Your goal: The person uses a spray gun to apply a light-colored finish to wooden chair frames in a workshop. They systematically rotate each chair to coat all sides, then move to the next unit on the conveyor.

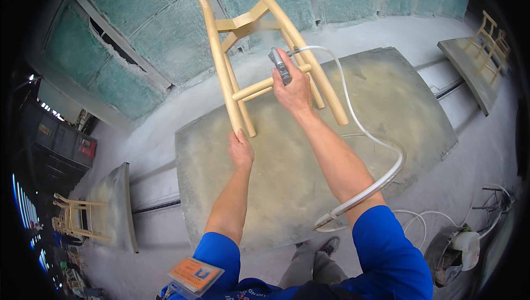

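A light wooden chair frame (222,68) without a seat panel is held tilted above a large stained board. My left hand (241,150) is closed round the lower end of one of its legs. In front of the frame, near a crossbar (256,89), my right hand (294,87) grips a small metal spray gun (280,67). A faint haze hangs by the gun's nozzle side. From the gun a white hose (343,82) loops to the right, then back across my right forearm. My fingers hide part of the gun's handle.
The stained board (414,117) lies before me. Other boards carry chairs, one chair (488,46) at far right and another (80,217) at left. Greenish filter panels (149,18) line the far wall. A white container (466,250) and hoses are at lower right.
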`<state>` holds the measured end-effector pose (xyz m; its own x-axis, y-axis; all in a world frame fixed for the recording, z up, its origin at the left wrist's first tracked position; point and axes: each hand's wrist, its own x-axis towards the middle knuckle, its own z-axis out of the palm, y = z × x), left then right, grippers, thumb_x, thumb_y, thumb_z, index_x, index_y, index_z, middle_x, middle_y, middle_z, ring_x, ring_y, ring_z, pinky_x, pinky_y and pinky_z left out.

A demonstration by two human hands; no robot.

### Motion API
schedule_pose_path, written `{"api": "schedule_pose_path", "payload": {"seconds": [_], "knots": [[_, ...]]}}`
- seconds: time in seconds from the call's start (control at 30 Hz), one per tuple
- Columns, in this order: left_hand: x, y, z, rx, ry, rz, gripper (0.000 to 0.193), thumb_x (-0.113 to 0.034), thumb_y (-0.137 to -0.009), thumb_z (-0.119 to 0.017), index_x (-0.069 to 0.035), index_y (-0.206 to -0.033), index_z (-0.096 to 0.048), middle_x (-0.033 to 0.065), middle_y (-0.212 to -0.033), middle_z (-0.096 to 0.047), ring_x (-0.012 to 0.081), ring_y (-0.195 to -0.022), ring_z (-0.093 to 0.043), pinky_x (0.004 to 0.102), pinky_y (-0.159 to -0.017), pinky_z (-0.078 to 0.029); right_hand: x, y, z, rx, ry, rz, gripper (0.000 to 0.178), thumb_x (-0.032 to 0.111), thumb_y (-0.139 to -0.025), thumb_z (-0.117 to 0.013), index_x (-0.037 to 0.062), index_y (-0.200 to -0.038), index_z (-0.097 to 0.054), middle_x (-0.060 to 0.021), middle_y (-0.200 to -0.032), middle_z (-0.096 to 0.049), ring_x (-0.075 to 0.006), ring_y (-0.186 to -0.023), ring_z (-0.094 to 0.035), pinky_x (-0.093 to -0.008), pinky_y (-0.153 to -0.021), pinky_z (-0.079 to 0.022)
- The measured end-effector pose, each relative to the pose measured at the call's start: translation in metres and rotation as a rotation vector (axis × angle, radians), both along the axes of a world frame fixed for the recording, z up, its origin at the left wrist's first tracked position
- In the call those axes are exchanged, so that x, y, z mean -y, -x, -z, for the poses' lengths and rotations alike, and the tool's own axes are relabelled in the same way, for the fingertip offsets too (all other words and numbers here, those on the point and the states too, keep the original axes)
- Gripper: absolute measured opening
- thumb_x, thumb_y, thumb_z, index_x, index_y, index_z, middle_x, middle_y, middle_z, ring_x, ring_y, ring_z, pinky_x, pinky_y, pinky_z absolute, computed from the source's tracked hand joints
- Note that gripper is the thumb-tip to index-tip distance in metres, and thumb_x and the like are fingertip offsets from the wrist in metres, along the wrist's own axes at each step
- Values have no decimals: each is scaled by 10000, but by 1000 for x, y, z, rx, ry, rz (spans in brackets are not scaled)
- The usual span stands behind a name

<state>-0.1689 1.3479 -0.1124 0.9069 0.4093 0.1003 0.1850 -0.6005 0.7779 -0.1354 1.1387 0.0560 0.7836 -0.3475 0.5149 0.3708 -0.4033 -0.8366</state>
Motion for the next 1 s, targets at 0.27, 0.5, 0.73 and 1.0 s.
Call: {"api": "schedule_pose_path", "payload": {"seconds": [0.27,0.5,0.73,1.0], "knots": [[9,-4,0,41,-13,50,428,-411,-1101,-415,-32,-1243,-553,219,-943,-671,404,-868,-659,505,-791,-490,-5,-35,8,-98,12,-73,525,185,-919,-678,213,-1437,-600,-211,-995,-741,-390,-944,-708,-458,-863,-538],[16,3,-3,-1,84,85,410,-395,-1085,-453,-79,-1344,-489,254,-938,-696,483,-872,-663,561,-753,-486,3,-41,3,-187,-4,130,545,129,-947,-665,177,-1481,-561,-194,-1197,-735,-295,-1105,-718,-384,-940,-534],[23,7,-1,-28,92,99,436,-378,-1090,-436,-42,-1366,-467,256,-991,-678,460,-913,-664,536,-802,-492,11,-63,-53,350,37,154,505,124,-950,-658,99,-1448,-575,-182,-1098,-748,-298,-924,-741,-367,-824,-558],[27,6,3,-33,155,125,471,-420,-1081,-453,-66,-1392,-451,276,-994,-698,506,-917,-669,575,-774,-502,-1,-156,-115,287,81,101,536,178,-928,-690,190,-1453,-585,-182,-1022,-759,-309,-917,-752,-387,-834,-565]]}}
